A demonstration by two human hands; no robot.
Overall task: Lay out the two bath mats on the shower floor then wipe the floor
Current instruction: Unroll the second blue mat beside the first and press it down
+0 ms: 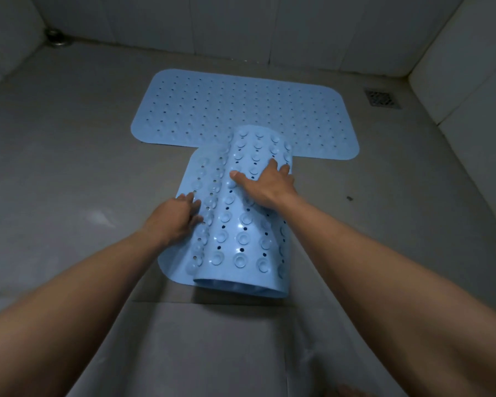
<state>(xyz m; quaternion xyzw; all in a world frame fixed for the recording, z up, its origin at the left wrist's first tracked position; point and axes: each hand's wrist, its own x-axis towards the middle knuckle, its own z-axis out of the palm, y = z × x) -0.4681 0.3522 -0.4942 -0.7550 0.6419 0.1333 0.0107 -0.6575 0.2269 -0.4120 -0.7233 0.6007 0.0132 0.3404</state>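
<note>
One blue bath mat [241,110] lies flat across the far part of the grey shower floor [69,167], its holes facing up. A second blue bath mat [238,242] sits nearer, lengthwise, partly curled, with its suction cups showing on top; its far end overlaps the first mat's near edge. My left hand [175,216] grips the curled mat's left edge. My right hand [265,181] presses flat on the raised fold, fingers spread.
A square floor drain [382,98] lies at the far right. A round metal fitting [55,38] sits in the far left corner. Light tiled walls enclose the floor on three sides. A raised step [212,339] runs under my arms.
</note>
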